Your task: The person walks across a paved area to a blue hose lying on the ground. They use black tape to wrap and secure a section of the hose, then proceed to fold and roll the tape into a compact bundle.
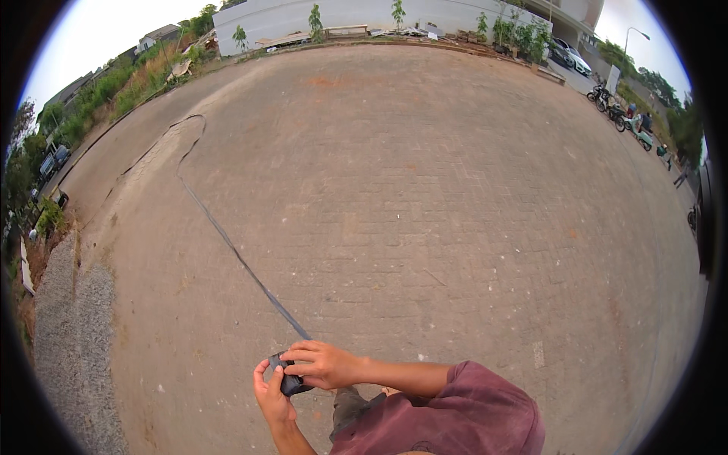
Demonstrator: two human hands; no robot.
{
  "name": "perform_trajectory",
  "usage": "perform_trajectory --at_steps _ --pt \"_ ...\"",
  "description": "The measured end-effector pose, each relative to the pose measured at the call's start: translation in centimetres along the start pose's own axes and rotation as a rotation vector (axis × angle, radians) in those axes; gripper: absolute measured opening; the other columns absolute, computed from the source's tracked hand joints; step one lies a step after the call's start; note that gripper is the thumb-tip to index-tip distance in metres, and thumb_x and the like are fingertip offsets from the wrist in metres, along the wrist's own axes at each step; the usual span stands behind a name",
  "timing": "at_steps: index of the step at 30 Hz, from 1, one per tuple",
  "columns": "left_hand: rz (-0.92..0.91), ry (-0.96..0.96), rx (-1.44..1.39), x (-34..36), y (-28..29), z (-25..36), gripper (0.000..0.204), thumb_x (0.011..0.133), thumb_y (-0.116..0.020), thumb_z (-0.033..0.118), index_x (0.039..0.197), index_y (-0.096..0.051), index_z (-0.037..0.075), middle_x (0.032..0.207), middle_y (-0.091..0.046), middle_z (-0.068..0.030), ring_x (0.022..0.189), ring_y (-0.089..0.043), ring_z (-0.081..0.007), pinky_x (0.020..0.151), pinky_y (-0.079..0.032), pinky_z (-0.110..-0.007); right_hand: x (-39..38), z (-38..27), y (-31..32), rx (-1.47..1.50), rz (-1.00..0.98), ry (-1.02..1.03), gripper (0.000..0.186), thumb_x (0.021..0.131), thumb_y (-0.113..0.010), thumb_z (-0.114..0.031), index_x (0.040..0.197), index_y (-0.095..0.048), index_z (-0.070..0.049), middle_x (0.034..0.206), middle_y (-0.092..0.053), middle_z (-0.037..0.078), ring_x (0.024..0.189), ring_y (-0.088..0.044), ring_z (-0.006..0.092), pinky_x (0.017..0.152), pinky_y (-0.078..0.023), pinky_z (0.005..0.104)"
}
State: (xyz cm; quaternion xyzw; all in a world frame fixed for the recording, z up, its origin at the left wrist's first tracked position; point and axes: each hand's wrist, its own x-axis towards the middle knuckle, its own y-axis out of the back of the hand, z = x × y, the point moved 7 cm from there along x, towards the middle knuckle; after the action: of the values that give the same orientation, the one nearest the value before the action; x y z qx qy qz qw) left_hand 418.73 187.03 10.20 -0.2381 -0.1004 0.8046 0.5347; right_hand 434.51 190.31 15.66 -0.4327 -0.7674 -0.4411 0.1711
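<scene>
In front of my body, low in the head view, both hands are closed around a small black bundle (291, 384). It looks like a coil or folded roll of dark strip, though my fingers hide much of it. My left hand (274, 396) grips its left side, thumb over the top. From the right, my right hand (327, 365) lays its fingers across the upper side. A long, flat dark strip (241, 259) runs from beside my right hand over the ground to the far left, where it bends in a loop; whether it joins the bundle is hidden.
Brick paving (425, 197) spreads all around. A gravel patch (72, 341) lies at the left. Plants and scrap boards line a white wall (349, 15) at the far side. Parked motorbikes (607, 102), a white car (578, 59) and people are at the far right.
</scene>
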Motion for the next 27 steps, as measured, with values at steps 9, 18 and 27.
perform_trajectory --at_steps 9,18,27 --pt "-0.120 -0.084 0.082 6.8 2.8 8.4 0.057 0.100 -0.070 0.031 0.144 -0.045 0.006 0.103 -0.069 -0.0080 0.079 -0.066 -0.0126 0.063 -0.049 -0.022 9.6 4.9 -4.4 0.352 0.105 -0.265 0.026 0.093 -0.069 -0.006 0.119 -0.067 -0.002 0.111 -0.071 0.012 0.105 -0.065 0.0302 0.092 -0.051 0.0405" --pt "-0.311 -0.426 0.564 12.7 4.5 11.8 0.032 0.095 -0.077 0.018 0.118 -0.064 0.000 0.093 -0.068 -0.0016 0.085 -0.062 -0.0108 0.078 -0.049 -0.026 14.9 8.5 -8.2 0.558 0.123 -0.518 0.024 0.100 -0.062 -0.013 0.120 -0.065 0.000 0.095 -0.073 0.012 0.085 -0.068 0.0173 0.075 -0.053 0.0346" --pt "-0.188 0.003 0.026 18.1 7.9 10.6 0.012 0.099 -0.066 0.007 0.107 -0.061 0.000 0.095 -0.075 -0.0110 0.081 -0.074 -0.0159 0.072 -0.062 -0.030 18.5 7.6 -7.7 -0.288 0.028 -0.128 0.046 0.091 -0.066 -0.003 0.136 -0.062 -0.013 0.134 -0.060 0.017 0.107 -0.066 0.0350 0.085 -0.057 0.0428"
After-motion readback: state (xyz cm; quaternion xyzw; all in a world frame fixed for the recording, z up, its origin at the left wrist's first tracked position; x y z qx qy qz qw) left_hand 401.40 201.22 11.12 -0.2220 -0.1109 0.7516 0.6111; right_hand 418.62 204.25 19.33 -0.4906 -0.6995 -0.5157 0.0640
